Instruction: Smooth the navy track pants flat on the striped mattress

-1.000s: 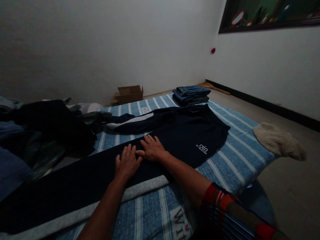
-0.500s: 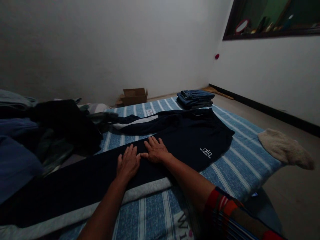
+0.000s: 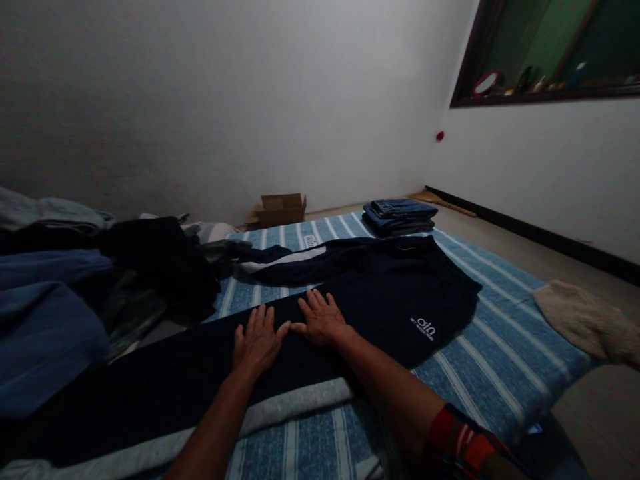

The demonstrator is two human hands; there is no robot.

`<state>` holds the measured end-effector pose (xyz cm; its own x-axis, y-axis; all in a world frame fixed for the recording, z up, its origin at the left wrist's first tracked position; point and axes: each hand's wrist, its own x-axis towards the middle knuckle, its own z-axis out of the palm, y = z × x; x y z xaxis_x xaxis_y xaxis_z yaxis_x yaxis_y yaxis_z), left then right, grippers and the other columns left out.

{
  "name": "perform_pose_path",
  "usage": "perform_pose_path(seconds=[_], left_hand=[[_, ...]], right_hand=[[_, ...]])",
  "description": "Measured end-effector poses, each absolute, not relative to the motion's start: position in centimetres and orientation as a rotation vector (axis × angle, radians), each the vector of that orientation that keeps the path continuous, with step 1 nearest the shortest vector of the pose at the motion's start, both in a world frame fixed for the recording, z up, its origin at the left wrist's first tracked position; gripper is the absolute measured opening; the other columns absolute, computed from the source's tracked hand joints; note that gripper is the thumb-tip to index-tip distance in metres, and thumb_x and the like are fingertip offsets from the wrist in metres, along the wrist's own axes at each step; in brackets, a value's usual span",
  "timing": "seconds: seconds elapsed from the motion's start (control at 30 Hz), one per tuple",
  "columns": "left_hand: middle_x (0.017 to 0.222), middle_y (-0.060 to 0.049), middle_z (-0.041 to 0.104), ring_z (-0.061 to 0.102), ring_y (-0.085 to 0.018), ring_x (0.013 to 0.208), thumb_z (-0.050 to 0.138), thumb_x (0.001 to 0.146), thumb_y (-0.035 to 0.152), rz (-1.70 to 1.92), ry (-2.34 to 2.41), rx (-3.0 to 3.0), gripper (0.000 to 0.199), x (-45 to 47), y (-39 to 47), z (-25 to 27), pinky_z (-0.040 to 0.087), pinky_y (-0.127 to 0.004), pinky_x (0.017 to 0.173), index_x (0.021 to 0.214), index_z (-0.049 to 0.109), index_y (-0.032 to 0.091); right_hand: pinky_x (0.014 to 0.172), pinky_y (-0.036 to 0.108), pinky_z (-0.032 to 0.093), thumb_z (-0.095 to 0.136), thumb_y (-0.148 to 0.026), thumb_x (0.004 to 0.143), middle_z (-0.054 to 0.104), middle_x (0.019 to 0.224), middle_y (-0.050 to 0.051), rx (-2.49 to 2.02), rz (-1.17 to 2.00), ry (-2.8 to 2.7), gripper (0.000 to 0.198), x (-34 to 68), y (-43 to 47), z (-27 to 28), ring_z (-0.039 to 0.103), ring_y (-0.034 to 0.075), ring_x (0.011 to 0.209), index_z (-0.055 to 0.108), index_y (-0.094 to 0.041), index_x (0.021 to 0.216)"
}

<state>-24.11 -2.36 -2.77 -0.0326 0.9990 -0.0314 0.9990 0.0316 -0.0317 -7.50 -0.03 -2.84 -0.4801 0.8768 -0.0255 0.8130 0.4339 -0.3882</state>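
Observation:
Dark navy track pants [image 3: 385, 287] with a grey side stripe and a white logo lie spread over a blue striped bed cover [image 3: 505, 340]. Their waistband points right, and one leg runs toward the lower left. My left hand [image 3: 257, 340] rests flat on the near leg, fingers apart. Close beside it, my right hand [image 3: 321, 319] presses flat on the same leg, also with spread fingers. The thumbs nearly meet. The far leg, with a white stripe, lies bent behind.
Folded jeans [image 3: 400, 217] are stacked at the far edge. A heap of loose clothes [image 3: 155, 260] fills the left side. A beige knitted item [image 3: 585, 320] hangs over the right corner. A cardboard box [image 3: 281, 210] stands by the wall.
The view has tilted slightly up and left, so everything sits lower and farther right. My left thumb has spread out toward my right hand; both hands stay on the pants.

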Motion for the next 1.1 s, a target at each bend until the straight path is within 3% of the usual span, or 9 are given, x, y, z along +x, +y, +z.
perform_pose_path(seconds=[1.1], left_hand=[[0.154, -0.01, 0.017, 0.013, -0.024, 0.142, 0.022, 0.091, 0.048, -0.131, 2.291, 2.139, 0.066, -24.29, -2.52, -2.85, 0.018, -0.049, 0.111, 0.145, 0.027, 0.011]], right_hand=[[0.112, 0.052, 0.005, 0.02, -0.066, 0.089, 0.013, 0.153, 0.019, -1.481, 0.517, -2.472, 0.079, -7.94, 0.04, -3.18, 0.005, 0.029, 0.142, 0.027, -0.01, 0.146]])
